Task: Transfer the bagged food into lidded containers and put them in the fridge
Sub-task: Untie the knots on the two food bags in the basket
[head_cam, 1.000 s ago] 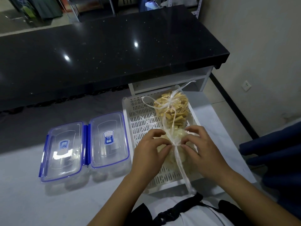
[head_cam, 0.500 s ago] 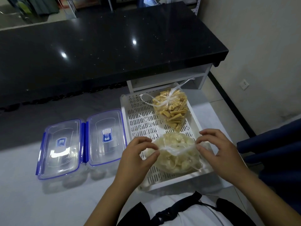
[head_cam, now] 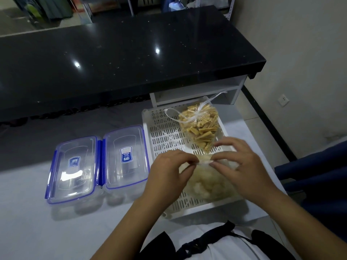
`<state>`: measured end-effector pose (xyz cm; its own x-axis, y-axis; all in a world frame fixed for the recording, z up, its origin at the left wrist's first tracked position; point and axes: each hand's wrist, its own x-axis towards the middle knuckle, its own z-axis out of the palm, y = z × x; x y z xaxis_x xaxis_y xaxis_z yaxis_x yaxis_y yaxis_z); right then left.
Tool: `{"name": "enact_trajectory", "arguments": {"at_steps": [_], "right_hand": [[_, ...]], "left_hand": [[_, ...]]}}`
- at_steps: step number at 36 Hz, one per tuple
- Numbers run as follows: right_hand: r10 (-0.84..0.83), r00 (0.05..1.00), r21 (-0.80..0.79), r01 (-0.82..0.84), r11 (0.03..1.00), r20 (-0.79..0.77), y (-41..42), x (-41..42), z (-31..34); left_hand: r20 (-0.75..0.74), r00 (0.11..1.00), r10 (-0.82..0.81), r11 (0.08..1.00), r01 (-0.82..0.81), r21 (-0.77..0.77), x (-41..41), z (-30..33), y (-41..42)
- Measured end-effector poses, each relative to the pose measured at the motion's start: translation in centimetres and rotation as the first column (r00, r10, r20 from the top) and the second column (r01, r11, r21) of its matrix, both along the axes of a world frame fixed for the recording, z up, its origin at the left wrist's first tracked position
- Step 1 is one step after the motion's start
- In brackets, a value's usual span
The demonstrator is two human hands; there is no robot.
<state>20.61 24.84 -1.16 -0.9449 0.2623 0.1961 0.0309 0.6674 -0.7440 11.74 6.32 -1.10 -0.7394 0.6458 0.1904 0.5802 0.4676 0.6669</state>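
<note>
Spill risk first: left hand [head_cam: 169,171] and right hand [head_cam: 242,166] each pinch the thin clear film at the mouth of the near bag [head_cam: 208,182], which lies in the white slotted plastic tray [head_cam: 161,132]; a hard tug could tear it and drop soft pale lumps through the slots. Two rigid clear containers [head_cam: 97,164] with blue clip lids sit shut left of the tray, so nothing's ready to receive. Far bag [head_cam: 201,126] of tan sticks stays tied, in the tray's far end.

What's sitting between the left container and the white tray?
The second lidded container, shut, stands between the left container and the white tray, in the head view.
</note>
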Motion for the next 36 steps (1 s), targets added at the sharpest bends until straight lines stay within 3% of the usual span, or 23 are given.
{"name": "enact_trajectory", "arguments": {"at_steps": [3, 6, 10, 13, 21, 26, 30, 36], "right_hand": [[-0.046, 0.998, -0.047, 0.044, 0.998, -0.048, 0.9, 0.3, 2.6], [-0.093, 0.995, -0.051, 0.091, 0.995, -0.045, 1.7, 0.8, 3.2], [-0.096, 0.987, -0.078, 0.107, 0.991, 0.127, 2.1, 1.7, 0.9], [-0.08, 0.977, -0.162, 0.113, 0.98, 0.197, 2.0, 2.4, -0.5], [0.061, 0.966, -0.413, 0.05, 0.909, 0.251, 1.7, 1.1, 1.4], [-0.041, 0.995, -0.333, 0.071, 0.94, 0.094, 1.3, -0.1, 2.9], [-0.113, 0.991, -0.132, 0.122, 0.984, 0.076, 1.5, 0.2, 3.9], [-0.334, 0.942, 0.016, 0.334, 0.942, 0.031, 1.3, 2.0, 4.2]], "left_hand": [[0.063, 0.995, 0.078, 0.987, -0.086, 0.137, 0.4, 1.0, -1.1], [0.14, 0.982, 0.126, 0.977, -0.148, 0.156, 0.8, 1.1, -2.1], [0.335, 0.922, 0.194, 0.963, -0.244, 0.114, 1.3, -0.3, -2.6], [0.405, 0.894, 0.189, 0.969, -0.236, 0.069, 1.4, -0.8, -2.8], [0.4, 0.912, 0.094, 0.995, -0.098, -0.011, 0.3, 1.0, -1.9], [0.339, 0.937, 0.08, 0.994, -0.102, 0.048, -0.1, 2.7, -0.4], [0.317, 0.948, 0.044, 0.999, -0.051, 0.016, -0.5, 3.6, 0.5], [0.282, 0.957, 0.066, 0.995, -0.085, 0.054, -0.6, 4.5, 2.0]]}}
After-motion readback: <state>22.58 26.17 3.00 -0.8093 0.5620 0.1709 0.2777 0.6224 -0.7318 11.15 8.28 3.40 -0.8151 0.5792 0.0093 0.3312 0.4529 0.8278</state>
